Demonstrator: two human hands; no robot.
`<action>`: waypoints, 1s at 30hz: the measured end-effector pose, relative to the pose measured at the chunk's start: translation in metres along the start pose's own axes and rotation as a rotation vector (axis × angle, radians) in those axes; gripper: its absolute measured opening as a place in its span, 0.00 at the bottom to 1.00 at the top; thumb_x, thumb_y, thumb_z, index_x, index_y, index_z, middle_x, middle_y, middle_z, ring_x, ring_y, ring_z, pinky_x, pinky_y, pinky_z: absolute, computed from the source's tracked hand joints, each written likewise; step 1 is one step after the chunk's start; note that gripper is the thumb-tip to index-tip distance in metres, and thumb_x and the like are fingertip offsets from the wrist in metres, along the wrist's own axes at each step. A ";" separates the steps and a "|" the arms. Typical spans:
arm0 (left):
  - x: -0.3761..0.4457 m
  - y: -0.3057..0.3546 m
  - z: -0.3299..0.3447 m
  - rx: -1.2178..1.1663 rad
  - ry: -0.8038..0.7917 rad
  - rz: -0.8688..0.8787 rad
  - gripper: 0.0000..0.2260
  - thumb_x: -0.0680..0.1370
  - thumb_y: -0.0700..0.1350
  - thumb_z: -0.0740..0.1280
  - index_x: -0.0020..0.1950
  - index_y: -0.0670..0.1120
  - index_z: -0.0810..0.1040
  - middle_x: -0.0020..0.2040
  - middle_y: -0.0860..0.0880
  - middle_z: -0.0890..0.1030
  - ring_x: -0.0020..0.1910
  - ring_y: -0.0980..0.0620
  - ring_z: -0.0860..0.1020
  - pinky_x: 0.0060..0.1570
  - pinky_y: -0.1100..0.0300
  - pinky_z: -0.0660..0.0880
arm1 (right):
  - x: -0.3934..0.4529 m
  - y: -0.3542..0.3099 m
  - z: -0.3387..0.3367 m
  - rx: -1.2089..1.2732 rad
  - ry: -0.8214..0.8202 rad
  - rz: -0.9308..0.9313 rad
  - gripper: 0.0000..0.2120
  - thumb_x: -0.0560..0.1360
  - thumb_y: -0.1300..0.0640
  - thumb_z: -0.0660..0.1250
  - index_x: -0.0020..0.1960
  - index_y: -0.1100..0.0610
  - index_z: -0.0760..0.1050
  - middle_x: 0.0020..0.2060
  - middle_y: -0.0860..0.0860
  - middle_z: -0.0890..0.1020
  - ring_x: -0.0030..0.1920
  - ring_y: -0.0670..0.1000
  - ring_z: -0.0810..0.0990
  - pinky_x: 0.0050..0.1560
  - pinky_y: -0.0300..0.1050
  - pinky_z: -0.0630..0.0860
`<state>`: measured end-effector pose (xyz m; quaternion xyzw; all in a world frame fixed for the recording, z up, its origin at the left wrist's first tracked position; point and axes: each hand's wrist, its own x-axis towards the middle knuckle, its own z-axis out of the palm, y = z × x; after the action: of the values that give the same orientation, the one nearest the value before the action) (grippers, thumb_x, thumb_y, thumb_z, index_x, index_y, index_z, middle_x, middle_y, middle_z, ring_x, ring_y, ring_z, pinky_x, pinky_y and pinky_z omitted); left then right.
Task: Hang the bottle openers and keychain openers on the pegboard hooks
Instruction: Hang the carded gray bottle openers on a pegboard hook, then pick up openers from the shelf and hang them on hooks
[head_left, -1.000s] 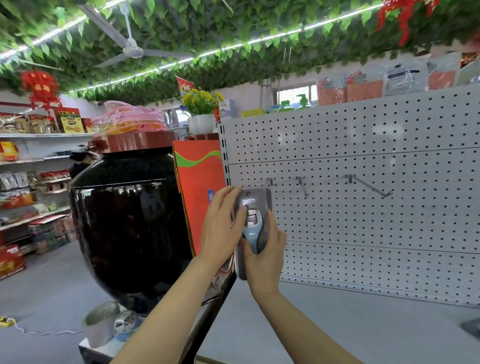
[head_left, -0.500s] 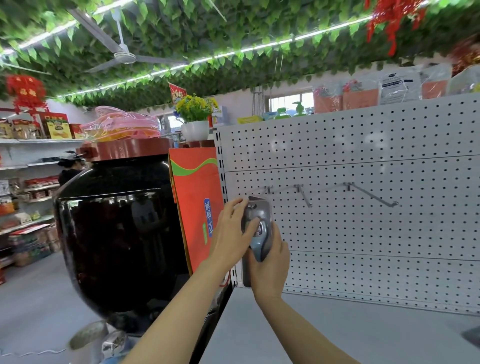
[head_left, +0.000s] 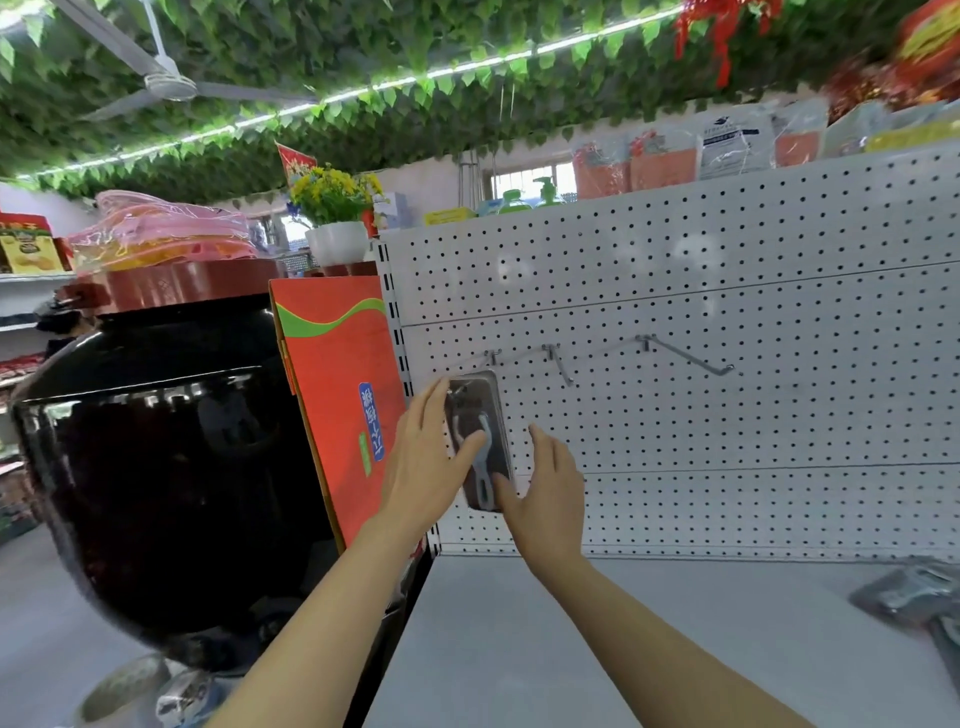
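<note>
My left hand (head_left: 423, 457) rests flat-fingered on a packaged bottle opener (head_left: 480, 441); it seems hung from the leftmost pegboard hook (head_left: 492, 357); my right hand (head_left: 545, 486), fingers relaxed, touches its lower edge.

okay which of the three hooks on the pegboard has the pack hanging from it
The leftmost hook, nearest the orange box. The bottle opener pack hangs below it, touched by both hands. The middle hook and the long right hook are bare.

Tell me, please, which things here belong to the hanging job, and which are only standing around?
Job: packaged opener, left hand, right hand, pegboard, three hooks, more packs on shelf.
Not job: black jar, orange box, flower pot.
</note>
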<state>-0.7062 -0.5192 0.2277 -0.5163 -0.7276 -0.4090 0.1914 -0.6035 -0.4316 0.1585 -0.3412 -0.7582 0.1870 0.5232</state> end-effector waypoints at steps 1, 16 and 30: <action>-0.006 0.003 -0.002 0.018 0.011 -0.005 0.34 0.79 0.54 0.67 0.80 0.49 0.56 0.79 0.53 0.59 0.77 0.52 0.57 0.77 0.54 0.52 | -0.001 0.005 -0.008 -0.030 0.008 -0.028 0.32 0.74 0.50 0.70 0.74 0.55 0.63 0.66 0.52 0.72 0.66 0.53 0.71 0.66 0.49 0.68; -0.099 0.109 0.014 0.242 0.047 0.121 0.34 0.77 0.55 0.69 0.77 0.42 0.62 0.76 0.44 0.66 0.74 0.45 0.63 0.74 0.49 0.61 | -0.028 0.077 -0.185 -0.273 0.034 -0.257 0.29 0.71 0.50 0.73 0.68 0.60 0.71 0.60 0.56 0.78 0.60 0.59 0.76 0.60 0.55 0.71; -0.153 0.223 0.130 0.186 -0.292 0.127 0.31 0.78 0.56 0.66 0.77 0.45 0.61 0.77 0.47 0.62 0.75 0.46 0.61 0.73 0.50 0.61 | -0.088 0.178 -0.307 -0.481 -0.019 -0.131 0.26 0.72 0.51 0.72 0.66 0.59 0.72 0.58 0.55 0.79 0.58 0.59 0.77 0.60 0.54 0.69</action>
<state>-0.4251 -0.4776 0.1319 -0.5953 -0.7483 -0.2477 0.1559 -0.2440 -0.3924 0.1036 -0.4043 -0.8064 -0.0301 0.4306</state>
